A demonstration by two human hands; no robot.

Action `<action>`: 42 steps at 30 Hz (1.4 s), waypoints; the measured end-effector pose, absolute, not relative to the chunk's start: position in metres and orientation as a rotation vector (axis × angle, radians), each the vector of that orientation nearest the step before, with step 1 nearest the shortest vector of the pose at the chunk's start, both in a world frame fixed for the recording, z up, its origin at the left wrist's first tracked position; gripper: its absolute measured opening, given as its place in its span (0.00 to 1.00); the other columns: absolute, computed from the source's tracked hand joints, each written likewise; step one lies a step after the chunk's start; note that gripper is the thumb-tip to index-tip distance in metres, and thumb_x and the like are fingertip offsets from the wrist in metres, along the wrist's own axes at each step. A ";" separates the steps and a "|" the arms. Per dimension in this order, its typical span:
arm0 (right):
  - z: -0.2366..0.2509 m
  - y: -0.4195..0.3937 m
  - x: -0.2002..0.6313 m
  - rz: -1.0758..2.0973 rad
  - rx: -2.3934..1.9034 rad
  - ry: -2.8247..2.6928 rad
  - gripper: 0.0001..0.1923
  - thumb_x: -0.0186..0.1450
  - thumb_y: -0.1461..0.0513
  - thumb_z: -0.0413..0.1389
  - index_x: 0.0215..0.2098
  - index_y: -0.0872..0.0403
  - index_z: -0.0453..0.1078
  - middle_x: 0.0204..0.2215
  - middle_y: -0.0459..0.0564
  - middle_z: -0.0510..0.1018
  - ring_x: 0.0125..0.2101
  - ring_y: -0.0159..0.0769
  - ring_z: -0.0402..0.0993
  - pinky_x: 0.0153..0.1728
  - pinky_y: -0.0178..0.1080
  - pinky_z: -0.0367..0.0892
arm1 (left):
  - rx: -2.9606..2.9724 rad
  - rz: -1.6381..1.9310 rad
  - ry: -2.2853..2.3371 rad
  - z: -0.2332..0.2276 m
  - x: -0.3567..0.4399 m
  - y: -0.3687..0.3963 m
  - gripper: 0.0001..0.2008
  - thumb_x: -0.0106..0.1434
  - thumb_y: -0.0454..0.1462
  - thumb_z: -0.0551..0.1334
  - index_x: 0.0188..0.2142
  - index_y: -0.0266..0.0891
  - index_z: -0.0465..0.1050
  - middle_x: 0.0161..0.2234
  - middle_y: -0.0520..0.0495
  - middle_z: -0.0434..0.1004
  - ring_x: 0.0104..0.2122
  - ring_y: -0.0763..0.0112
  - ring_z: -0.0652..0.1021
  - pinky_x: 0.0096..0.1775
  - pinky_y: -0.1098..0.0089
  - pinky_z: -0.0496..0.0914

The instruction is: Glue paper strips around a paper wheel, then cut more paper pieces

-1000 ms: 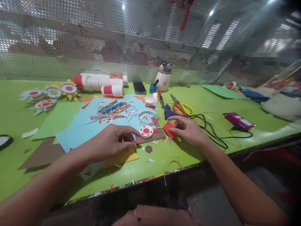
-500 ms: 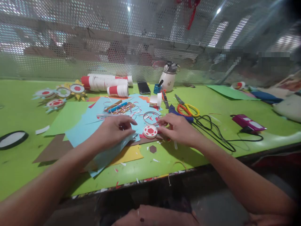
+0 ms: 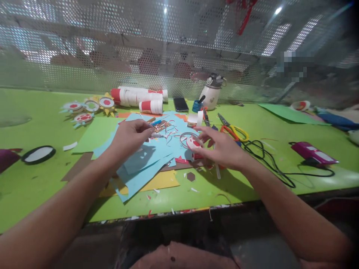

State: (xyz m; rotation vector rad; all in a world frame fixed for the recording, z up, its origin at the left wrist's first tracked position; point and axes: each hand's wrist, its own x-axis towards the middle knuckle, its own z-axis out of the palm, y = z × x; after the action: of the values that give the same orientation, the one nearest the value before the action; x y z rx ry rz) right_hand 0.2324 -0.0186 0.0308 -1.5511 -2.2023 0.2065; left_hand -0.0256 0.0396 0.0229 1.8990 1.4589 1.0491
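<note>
Across the whole lower view runs a bright green tabletop (image 3: 252, 179), backed by a wall of perforated metal mesh (image 3: 84, 45). On its middle lies a loose stack of light blue paper sheets (image 3: 146, 164), fanned over a yellow sheet (image 3: 165, 181) and a brown one (image 3: 75, 168), with a pale green sheet (image 3: 95, 134) to the left. At the back lie white cardboard rolls with red bands (image 3: 137, 98), a dark phone (image 3: 181, 104) and a white jug with a grey lid (image 3: 211, 95). Right of centre a black cable (image 3: 269, 164) loops toward a magenta box-shaped device (image 3: 312, 152), and scissors with yellow and orange handles (image 3: 234, 129) lie near it. At far left sits a black-rimmed white oval disc (image 3: 38, 154); further back, small round paper ornaments with red centres (image 3: 84, 108).

The left hand (image 3: 130, 136) is raised over the blue sheets, its grip pinched shut, thumb against fingertips, on a thin scrap that is too small to identify. The right hand (image 3: 221, 147) hovers just above the tabletop with fingers spread, its grip closed on a small round white disc with a red centre (image 3: 193, 143) between thumb and forefinger, just beside a thin grey ring (image 3: 187, 136). A heap of red and white paper trimmings (image 3: 165, 129) lies between the hands, and a small brown hexagon (image 3: 191, 176) rests near the right wrist.
</note>
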 end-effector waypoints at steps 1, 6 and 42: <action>0.033 -0.017 0.237 0.261 -1.538 -2.133 0.29 0.62 0.55 0.58 0.59 0.56 0.62 0.43 0.57 0.77 0.36 0.42 0.76 0.38 0.46 0.73 | 1.906 1.038 1.464 0.024 -0.025 0.038 0.11 0.55 0.43 0.62 0.28 0.37 0.75 0.20 0.51 0.72 0.20 0.75 0.68 0.24 0.73 0.60; 0.032 -0.009 0.249 0.503 -1.474 -1.937 0.30 0.60 0.55 0.60 0.59 0.56 0.62 0.42 0.56 0.77 0.35 0.41 0.76 0.37 0.45 0.75 | 1.970 0.970 1.492 0.026 -0.021 0.034 0.13 0.53 0.45 0.62 0.30 0.38 0.77 0.20 0.51 0.73 0.20 0.73 0.68 0.24 0.72 0.60; 0.001 -0.023 0.232 0.187 -1.288 -2.172 0.12 0.67 0.58 0.53 0.45 0.56 0.70 0.42 0.57 0.76 0.43 0.43 0.72 0.45 0.45 0.68 | 2.424 0.172 1.877 0.007 -0.070 0.065 0.13 0.57 0.39 0.56 0.34 0.43 0.80 0.35 0.44 0.82 0.34 0.61 0.78 0.32 0.70 0.64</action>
State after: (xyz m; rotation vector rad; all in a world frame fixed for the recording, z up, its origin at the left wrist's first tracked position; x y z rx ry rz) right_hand 0.2320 -0.0229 0.0008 -1.2885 -2.1719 0.1872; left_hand -0.0699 0.0648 0.0067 2.4236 1.8774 0.1718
